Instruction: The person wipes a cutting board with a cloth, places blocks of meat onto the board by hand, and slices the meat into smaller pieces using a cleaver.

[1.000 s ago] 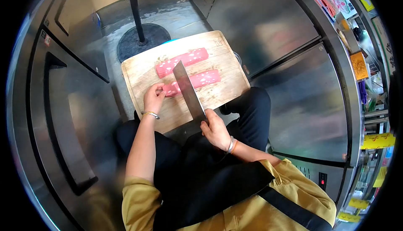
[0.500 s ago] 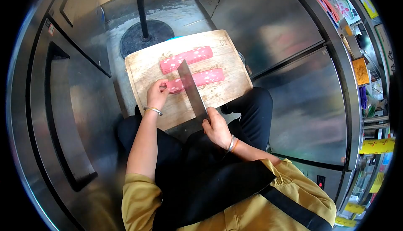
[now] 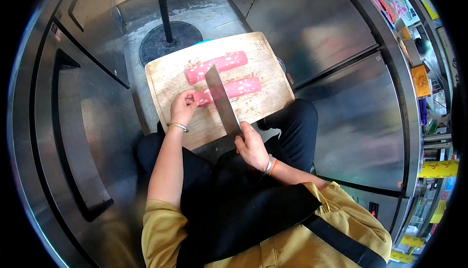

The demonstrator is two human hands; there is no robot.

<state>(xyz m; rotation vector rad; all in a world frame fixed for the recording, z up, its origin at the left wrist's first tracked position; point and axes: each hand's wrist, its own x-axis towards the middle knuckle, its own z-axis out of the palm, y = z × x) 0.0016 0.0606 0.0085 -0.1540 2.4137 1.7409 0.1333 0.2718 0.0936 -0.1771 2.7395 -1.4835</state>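
A wooden cutting board (image 3: 168,126) lies in front of my knees. On it rests a near pink, white-spotted strip stack (image 3: 245,87), which looks like layered sliced sausage meat. My left hand (image 3: 183,108) pinches the left end of this stack. My right hand (image 3: 252,146) grips the handle of a cleaver (image 3: 222,100). The wide blade slants across the near stack, tip pointing away from me, and hides part of it. Whether the edge touches the meat I cannot tell. A second, similar pink stack (image 3: 224,64) lies farther back on the board.
Steel cabinet doors stand close on the left (image 3: 92,122) and right (image 3: 360,117). Behind the board, a black pole on a round base (image 3: 173,36) stands on the floor. Shelves with mixed packages and a yellow tape strip (image 3: 438,169) line the far right.
The cleaver's tip has shifted slightly left and away from me. My left hand keeps its pinch on the stack's end. Both stacks look the same.
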